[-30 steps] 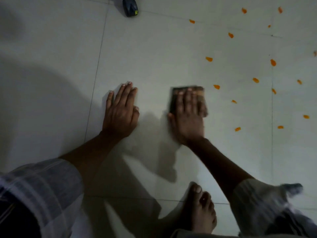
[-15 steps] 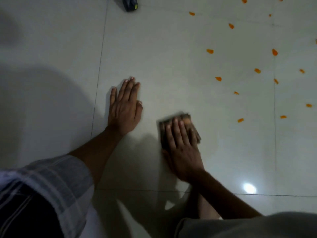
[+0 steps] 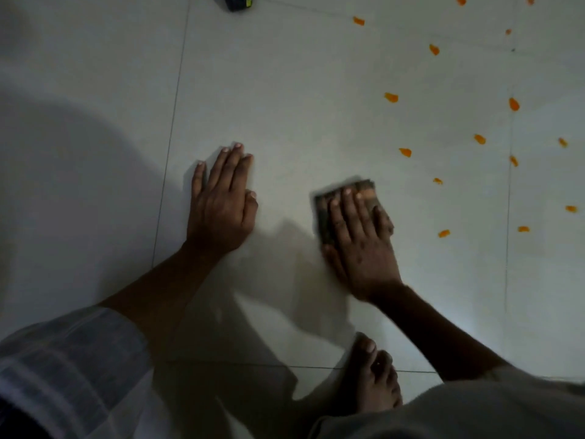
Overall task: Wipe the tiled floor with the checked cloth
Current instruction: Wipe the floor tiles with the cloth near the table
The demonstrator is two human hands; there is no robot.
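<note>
The pale tiled floor [image 3: 316, 99] fills the view. My right hand [image 3: 361, 239] lies flat on the folded checked cloth [image 3: 365, 189], a small dark brownish pad pressed to the floor; only its far edge and left side show past my fingers. My left hand [image 3: 221, 204] rests palm down on the bare tile to the left of the cloth, fingers together and pointing away, holding nothing.
Several small orange bits [image 3: 391, 97] are scattered over the tiles to the right of the cloth. A dark blue object [image 3: 236, 2] sits at the top edge. A bare foot [image 3: 373, 372] stands near the bottom, below my right hand. Grout lines [image 3: 171, 134] cross the floor.
My right hand slid the cloth back toward me, then pushed it away and to the right again. My left hand stayed planted on the tile.
</note>
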